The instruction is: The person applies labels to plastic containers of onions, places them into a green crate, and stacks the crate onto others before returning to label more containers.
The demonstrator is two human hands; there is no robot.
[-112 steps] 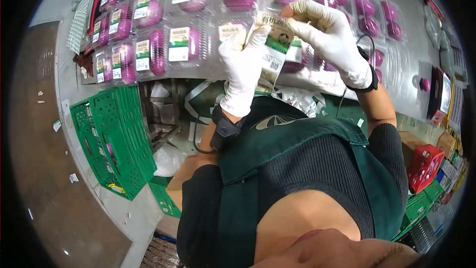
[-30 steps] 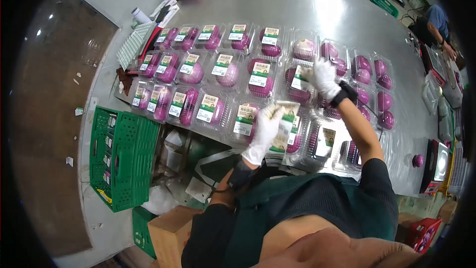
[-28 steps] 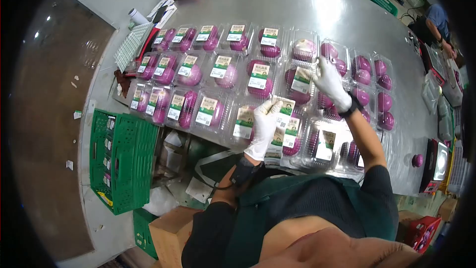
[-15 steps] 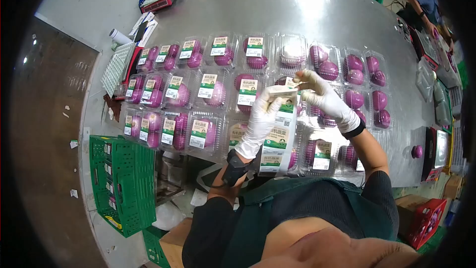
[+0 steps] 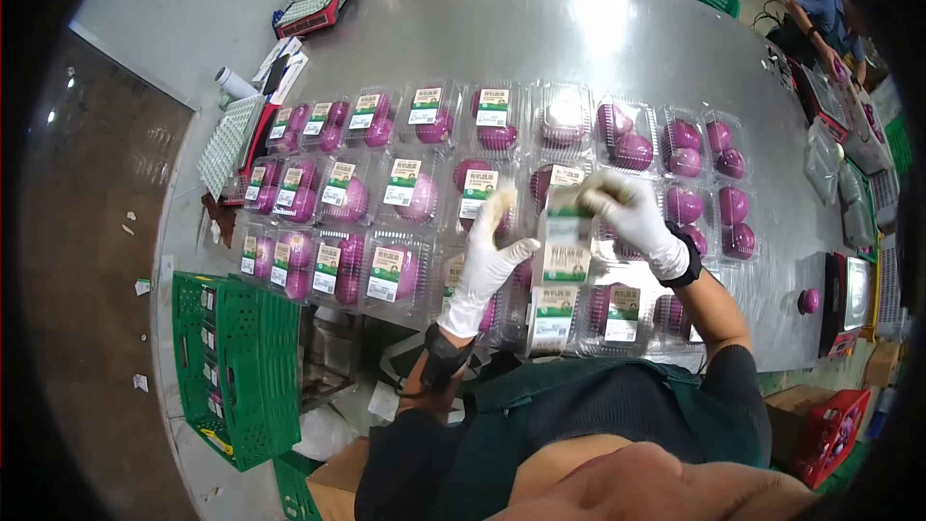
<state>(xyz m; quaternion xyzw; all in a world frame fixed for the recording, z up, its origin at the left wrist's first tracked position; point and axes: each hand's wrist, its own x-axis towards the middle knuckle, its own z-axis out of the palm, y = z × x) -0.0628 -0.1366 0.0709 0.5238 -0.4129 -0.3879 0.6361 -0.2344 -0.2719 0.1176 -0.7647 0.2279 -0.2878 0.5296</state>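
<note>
My left hand (image 5: 487, 260), in a white glove, has its fingers apart over the middle row of packs, with nothing in it. Gloved too, my right hand (image 5: 627, 222) pinches the upper end of a strip of printed labels (image 5: 564, 262), which hangs down in front of my body. Clear plastic boxes (image 5: 391, 272) of round purple vegetables stand in rows around both hands. Labels show on the boxes at left and centre; those at the upper right (image 5: 683, 147) bear none that I can see.
A steel table (image 5: 463, 24) carries the boxes. Scales stand at its left edge and right edge (image 5: 849, 291). Green crates (image 5: 246, 367) are at lower left, a red crate (image 5: 831, 439) at lower right. Another person (image 5: 820, 14) handles something at upper right.
My left hand has let go of the label strip and opened, moving left and slightly down. My right hand now holds the strip's top, and the strip has shifted.
</note>
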